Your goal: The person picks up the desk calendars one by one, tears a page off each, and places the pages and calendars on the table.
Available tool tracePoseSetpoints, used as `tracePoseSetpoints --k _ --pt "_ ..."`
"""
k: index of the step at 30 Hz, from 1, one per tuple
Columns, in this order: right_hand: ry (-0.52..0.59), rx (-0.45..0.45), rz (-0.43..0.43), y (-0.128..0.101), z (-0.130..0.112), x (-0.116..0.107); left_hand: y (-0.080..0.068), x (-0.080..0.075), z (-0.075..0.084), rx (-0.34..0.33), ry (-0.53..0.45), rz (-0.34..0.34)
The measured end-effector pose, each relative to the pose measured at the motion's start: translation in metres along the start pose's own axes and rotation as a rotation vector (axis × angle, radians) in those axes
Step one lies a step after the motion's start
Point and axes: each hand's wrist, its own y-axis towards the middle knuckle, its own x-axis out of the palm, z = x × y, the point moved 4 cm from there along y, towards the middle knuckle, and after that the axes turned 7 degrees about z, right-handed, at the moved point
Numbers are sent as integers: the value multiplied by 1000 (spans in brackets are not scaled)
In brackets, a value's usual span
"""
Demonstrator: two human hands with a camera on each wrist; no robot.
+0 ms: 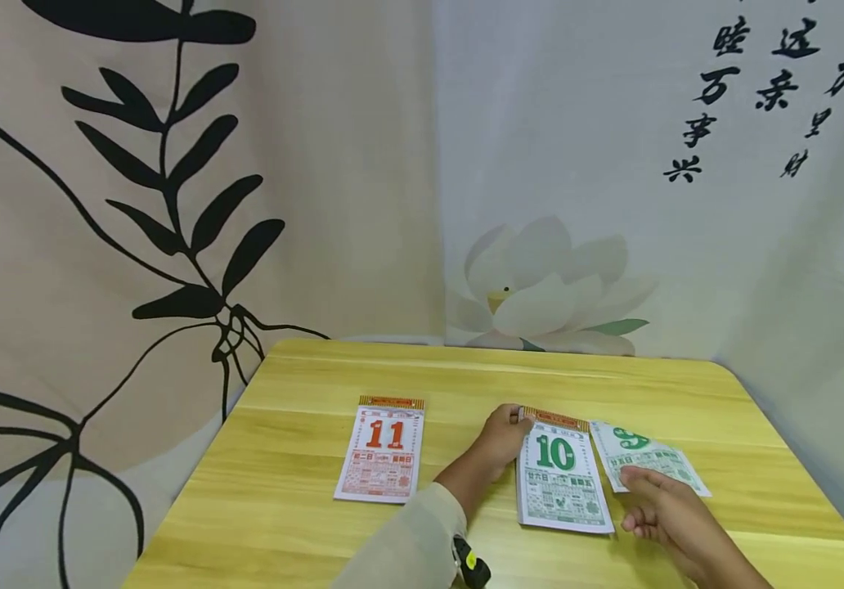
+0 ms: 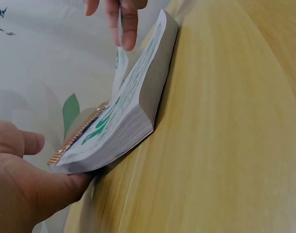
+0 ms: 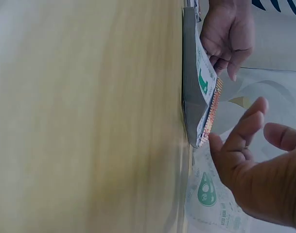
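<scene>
At the lower centre of the head view a thick calendar pad (image 1: 562, 478) showing a green 10 lies flat on the yellow counter (image 1: 304, 523). The left hand (image 1: 501, 442) rests against the pad's upper left corner by the orange binding strip, fingers curled at the pad's edge; in the left wrist view the thumb lies under that corner, so the grip is closed on the pad. Just right of the pad a loose sheet (image 1: 646, 456) with a green 9 lies flat on the counter, touching or nearly touching the pad's right edge. The right hand (image 1: 668, 515), at the lower right of the frame, hovers over the sheet's near end with fingers relaxed and spread, holding nothing. Further left, well apart, a second pad (image 1: 382, 452) with a red 11 lies flat. Printed cloths (image 1: 172, 204) hang behind the counter.
</scene>
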Motion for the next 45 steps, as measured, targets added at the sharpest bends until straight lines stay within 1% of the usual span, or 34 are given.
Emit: tracePoseSetpoints --k 5,9,12,16,21,24,28,32,35,39,42,45 --pt "14 31 -61 2 8 0 -7 0 5 -10 63 -3" --pt "49 50 -150 3 14 -1 -10 -5 7 -2 89 -6" --pt "85 62 -214 3 18 -2 -10 -7 6 1 87 -14" --pt "153 90 -272 2 23 -6 -9 -9 5 -8 53 -7" --pt "211 153 -310 -2 29 -11 -11 -14 5 -15 70 38" --pt "195 161 -331 -4 29 -11 -11 -25 6 4 86 31" --pt "157 164 -359 -7 29 -9 -8 -49 8 34 79 16" --pt "82 175 -320 -10 29 -8 -8 -74 11 39 50 22" --pt "22 175 -288 -10 27 -7 -9 -90 14 30 51 47" --pt "-28 167 -290 -9 27 -5 -11 -104 17 14 54 60" --pt "-70 129 -299 -8 27 -5 -12 -111 19 16 57 49" --pt "-87 100 -313 -7 27 -5 -12 -122 19 12 51 53"
